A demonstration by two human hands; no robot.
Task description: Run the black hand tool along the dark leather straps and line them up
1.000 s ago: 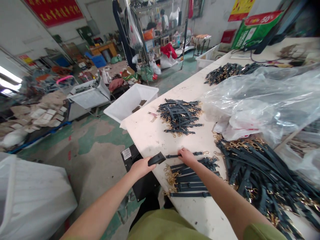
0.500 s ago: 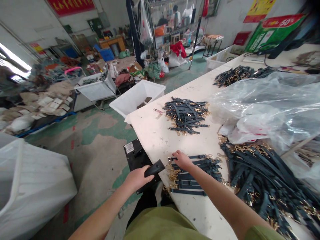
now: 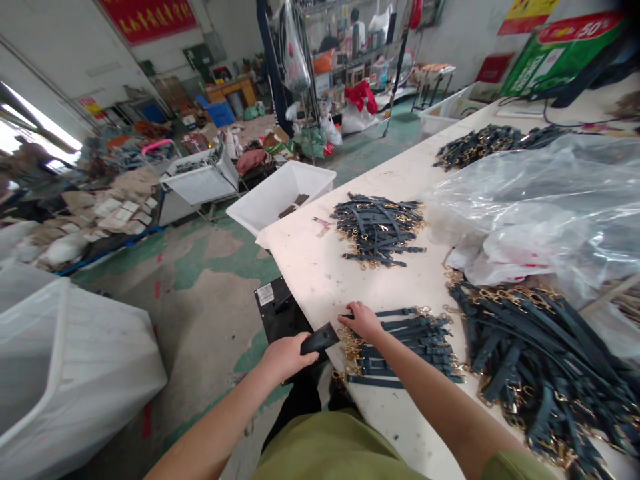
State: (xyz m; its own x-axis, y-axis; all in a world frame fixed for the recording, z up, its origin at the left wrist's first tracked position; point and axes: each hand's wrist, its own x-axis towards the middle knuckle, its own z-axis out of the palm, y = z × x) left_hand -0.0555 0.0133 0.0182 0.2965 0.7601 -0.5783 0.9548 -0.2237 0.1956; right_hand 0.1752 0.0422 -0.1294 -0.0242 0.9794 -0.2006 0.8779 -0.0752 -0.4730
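My left hand (image 3: 287,358) is wrapped round a black handheld tool (image 3: 320,339) at the table's near left edge. On the left end of the topmost dark strap (image 3: 395,313) rests my right hand (image 3: 361,320), its fingers bent and closed on that end. Below it, several dark straps (image 3: 425,340) with gold clasps lie side by side in a row. Farther up the table sits a tangled pile of similar straps (image 3: 380,223). A larger heap (image 3: 530,347) spreads at the right.
Clear plastic sheeting (image 3: 550,200) covers the right part of the white table (image 3: 300,250). Another strap pile (image 3: 480,143) lies farther back. White bins stand beyond the left edge (image 3: 250,203) and at the lower left (image 3: 115,360). A black device (image 3: 273,320) is beside the table edge.
The whole view has shifted slightly, so most things appear a little farther right. Both hands keep nearly the same places relative to the table and straps.
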